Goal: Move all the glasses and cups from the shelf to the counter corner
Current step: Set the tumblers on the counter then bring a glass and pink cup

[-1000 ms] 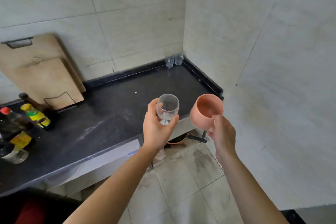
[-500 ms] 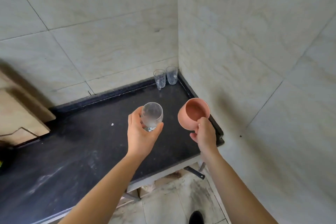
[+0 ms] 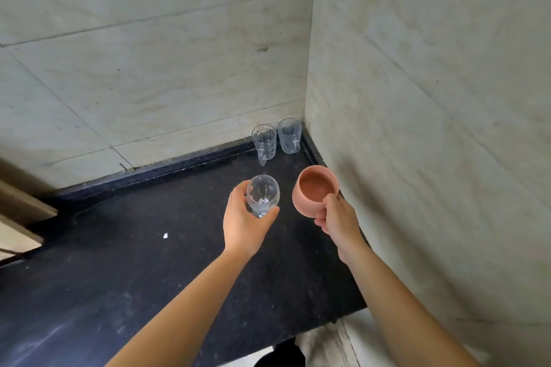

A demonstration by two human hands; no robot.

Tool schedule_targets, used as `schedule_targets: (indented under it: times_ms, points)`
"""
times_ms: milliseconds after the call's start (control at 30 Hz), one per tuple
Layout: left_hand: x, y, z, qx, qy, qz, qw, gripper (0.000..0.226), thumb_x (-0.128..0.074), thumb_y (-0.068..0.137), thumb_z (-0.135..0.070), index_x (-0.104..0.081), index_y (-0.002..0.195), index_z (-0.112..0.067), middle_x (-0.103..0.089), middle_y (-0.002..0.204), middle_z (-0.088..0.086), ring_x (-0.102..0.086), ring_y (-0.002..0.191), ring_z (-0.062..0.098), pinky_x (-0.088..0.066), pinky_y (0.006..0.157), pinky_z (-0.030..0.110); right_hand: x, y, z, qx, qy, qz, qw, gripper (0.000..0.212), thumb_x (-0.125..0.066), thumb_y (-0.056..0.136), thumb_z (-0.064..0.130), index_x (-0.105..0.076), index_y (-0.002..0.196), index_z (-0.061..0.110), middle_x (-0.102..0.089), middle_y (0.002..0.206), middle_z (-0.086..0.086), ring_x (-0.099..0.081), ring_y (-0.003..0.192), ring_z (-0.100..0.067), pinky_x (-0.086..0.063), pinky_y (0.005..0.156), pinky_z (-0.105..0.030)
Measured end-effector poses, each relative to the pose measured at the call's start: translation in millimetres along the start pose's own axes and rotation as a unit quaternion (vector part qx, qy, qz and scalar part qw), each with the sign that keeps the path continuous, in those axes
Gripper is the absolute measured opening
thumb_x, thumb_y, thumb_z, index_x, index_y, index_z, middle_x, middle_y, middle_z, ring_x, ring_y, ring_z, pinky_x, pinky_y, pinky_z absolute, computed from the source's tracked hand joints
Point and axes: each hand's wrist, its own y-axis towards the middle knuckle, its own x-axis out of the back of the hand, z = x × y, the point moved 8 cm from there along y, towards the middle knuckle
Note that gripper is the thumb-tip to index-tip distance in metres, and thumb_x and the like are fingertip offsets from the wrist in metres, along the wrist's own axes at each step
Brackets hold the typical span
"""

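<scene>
- Compared with half a second ago, both hands have moved nearer the wall corner, and the two clear glasses standing there now look larger and closer; the wooden board at the left edge has slid almost out of view.
- The left hand [image 3: 243, 225] holds a stemmed glass [image 3: 263, 194], fingers [image 3: 237, 198] curled round the bowl on one side and the thumb on the other, the stem mostly hidden in the palm.
- The stemmed glass is tilted: its long axis leans so the open mouth points up and toward the camera, foot end down toward the dark surface [image 3: 119, 277].
- The right hand [image 3: 337, 222] grips a pink cup [image 3: 314, 194], thumb on the near rim and fingers under its side; the cup is tipped, mouth facing up and toward the camera.
- Both are held above the surface, just short of the two clear glasses: one ribbed glass [image 3: 264, 142] and a striped one [image 3: 289, 135] beside it, upright in the corner.
- The pink cup is to the right of the stemmed glass, apart from it and close to the right wall [image 3: 432, 128].
</scene>
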Motion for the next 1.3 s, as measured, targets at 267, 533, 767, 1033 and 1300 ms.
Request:
schedule_targets:
  times_ms: [267, 533, 767, 1033, 1300]
  points:
    - [-55.1, 82.4, 55.1, 0.063, -0.011, 0.049, 0.997, 0.065, -0.087, 0.070, -0.029, -0.048, 0.122, -0.038, -0.061, 0.119, -0.012, -0.064, 0.101, 0.010, -0.057, 0.087, 0.039, -45.7, 89.3, -3.7, -0.067, -0.066, -0.014, 0.995, 0.042, -0.039, 0.099, 0.044, -0.054, 0.130, 0.019, -0.061, 0.119, -0.004, -0.063, 0.107, -0.026, -0.051, 0.101, -0.047]
    - [-81.5, 135.2, 69.4, 0.052, 0.000, 0.056, 0.997, 0.065, -0.085, 0.071, -0.028, -0.042, 0.117, -0.045, -0.059, 0.121, -0.011, -0.061, 0.104, 0.007, -0.056, 0.088, 0.034, -71.8, 137.6, -5.0, -0.092, -0.062, -0.034, 0.993, 0.050, -0.038, 0.099, 0.043, -0.052, 0.137, 0.015, -0.061, 0.127, -0.011, -0.060, 0.112, -0.030, -0.050, 0.100, -0.046]
    - [-97.3, 166.7, 63.4, 0.033, -0.009, 0.062, 0.998, 0.063, -0.083, 0.073, -0.032, -0.044, 0.122, -0.042, -0.057, 0.122, -0.014, -0.060, 0.108, 0.009, -0.055, 0.090, 0.037, -83.2, 161.2, 5.2, -0.074, -0.038, -0.029, 0.996, 0.045, -0.039, 0.099, 0.038, -0.053, 0.134, 0.013, -0.060, 0.129, -0.016, -0.059, 0.111, -0.029, -0.048, 0.096, -0.045]
    - [-103.3, 173.7, 62.6, 0.002, 0.010, 0.073, 0.997, 0.071, -0.084, 0.076, -0.032, -0.043, 0.135, -0.032, -0.047, 0.118, -0.025, -0.057, 0.111, 0.009, -0.058, 0.087, 0.039, -87.4, 165.3, -1.6, -0.081, -0.049, -0.011, 0.995, 0.044, -0.038, 0.101, 0.036, -0.049, 0.140, 0.016, -0.060, 0.130, -0.012, -0.059, 0.115, -0.031, -0.047, 0.105, -0.053]
    - [-79.8, 157.2, 50.8, 0.022, 0.124, 0.112, 0.986, 0.093, -0.073, 0.084, -0.050, -0.017, 0.155, -0.029, -0.036, 0.157, -0.001, -0.044, 0.137, 0.020, -0.046, 0.099, 0.040, -63.7, 145.4, 40.7, 0.011, -0.268, -0.042, 0.962, 0.068, -0.044, 0.103, 0.048, -0.027, 0.157, 0.010, -0.037, 0.157, -0.017, -0.043, 0.140, -0.036, -0.040, 0.108, -0.047]
